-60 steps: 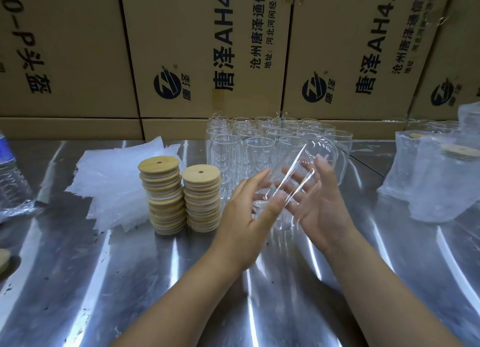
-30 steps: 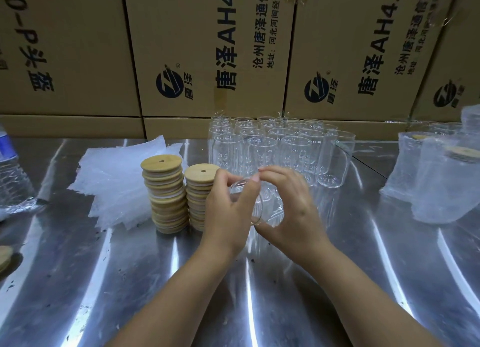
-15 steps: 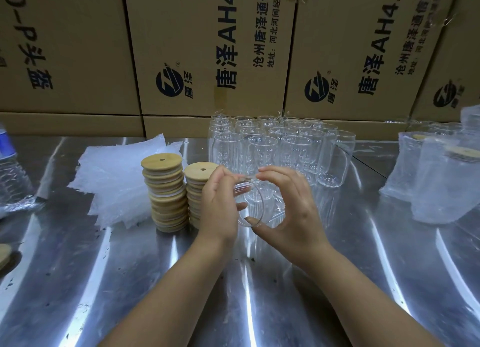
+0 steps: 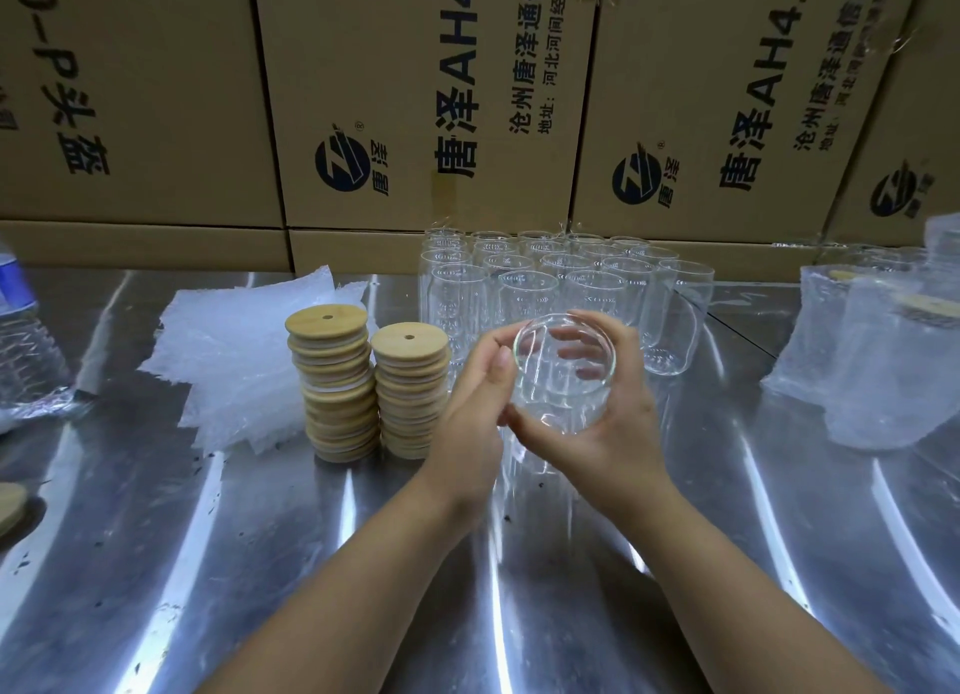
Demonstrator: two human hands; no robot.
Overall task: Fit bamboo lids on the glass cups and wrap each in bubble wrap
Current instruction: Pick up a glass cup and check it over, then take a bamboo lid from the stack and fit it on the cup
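I hold one clear glass cup (image 4: pixel 563 381) above the steel table, its open mouth turned toward me. My right hand (image 4: pixel 618 418) curls around its right side and underside. My left hand (image 4: pixel 480 402) grips its left side, thumb up by the rim. Two stacks of round bamboo lids (image 4: pixel 337 386) (image 4: pixel 410 397) stand just left of my hands. A heap of bubble wrap sheets (image 4: pixel 244 360) lies left of the lids. Several bare glass cups (image 4: pixel 550 282) stand in rows behind my hands.
Wrapped cups (image 4: pixel 883 366) stand at the right edge of the steel table (image 4: pixel 260 563). A plastic water bottle (image 4: pixel 21 340) is at the far left, a lone bamboo lid (image 4: pixel 8 506) below it. Cardboard boxes (image 4: pixel 415 95) wall off the back.
The cup came in closer and lower between my hands, then turned so its mouth faces me. My hands went from flat around it to gripping it on both sides.
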